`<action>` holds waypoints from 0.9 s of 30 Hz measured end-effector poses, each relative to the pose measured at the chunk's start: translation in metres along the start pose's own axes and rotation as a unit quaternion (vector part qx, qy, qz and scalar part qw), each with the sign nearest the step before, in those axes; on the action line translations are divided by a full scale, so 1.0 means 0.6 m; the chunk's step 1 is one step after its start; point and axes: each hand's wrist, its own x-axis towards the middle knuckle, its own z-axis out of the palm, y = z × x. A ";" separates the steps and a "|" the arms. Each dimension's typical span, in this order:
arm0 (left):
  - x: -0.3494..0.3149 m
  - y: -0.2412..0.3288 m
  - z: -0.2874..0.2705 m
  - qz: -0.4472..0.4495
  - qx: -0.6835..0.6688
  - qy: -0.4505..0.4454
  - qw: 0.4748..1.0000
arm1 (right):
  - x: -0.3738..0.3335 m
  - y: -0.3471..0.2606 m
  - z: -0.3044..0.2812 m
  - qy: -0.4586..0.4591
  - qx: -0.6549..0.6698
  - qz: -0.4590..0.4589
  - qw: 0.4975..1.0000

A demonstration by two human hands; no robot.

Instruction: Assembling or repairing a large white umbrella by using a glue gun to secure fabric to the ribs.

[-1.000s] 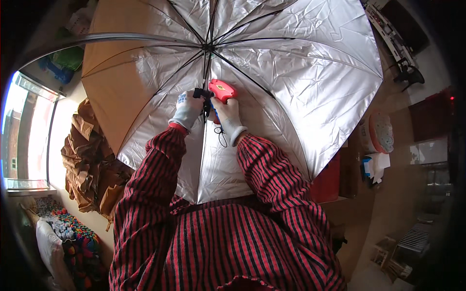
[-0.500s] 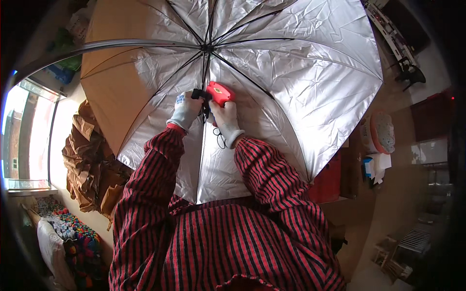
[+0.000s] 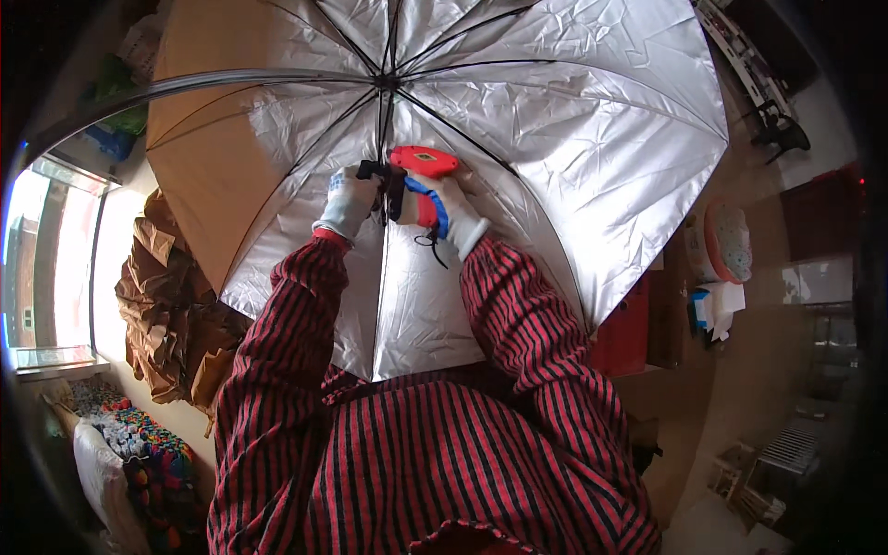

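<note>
A large umbrella (image 3: pixel 573 185) lies opened in front of me with its silver inside and dark ribs facing up. Its hub (image 3: pixel 387 82) is ahead of my hands, and the pale shaft (image 3: pixel 185 86) appears to run off to the left. My left hand (image 3: pixel 347 205), in a white knit glove, is closed on a small black piece (image 3: pixel 374 170) at a rib. Beside it, my gloved right hand (image 3: pixel 453 208) grips a red pistol-shaped tool (image 3: pixel 425 161) with a blue and red handle. The tool's front end meets the black piece, and a dark cord loop dangles below the handle.
Crumpled brown paper (image 3: pixel 162 305) is heaped on the floor to the left, near a bright window (image 3: pixel 55 250). A colourful woven mat (image 3: pixel 153 444) sits lower left. At right are a lined basket (image 3: pixel 729 242), a white-and-blue box (image 3: pixel 717 310) and a red box (image 3: pixel 622 347).
My right hand has turned the tool, so its red body lies more crosswise and the blue and red handle shows. The left hand stays at the rib.
</note>
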 end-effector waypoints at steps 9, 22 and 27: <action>0.009 -0.006 0.001 -0.001 -0.074 -0.026 0.997 | 0.057 0.017 -0.075 -0.262 0.085 0.054 0.960; 0.023 -0.018 0.011 0.024 -0.068 -0.033 0.997 | 0.029 -0.027 -0.062 -0.232 0.003 0.063 0.971; 0.000 -0.024 -0.016 0.021 0.010 0.022 0.999 | 0.017 -0.034 -0.007 -0.215 0.180 0.234 0.931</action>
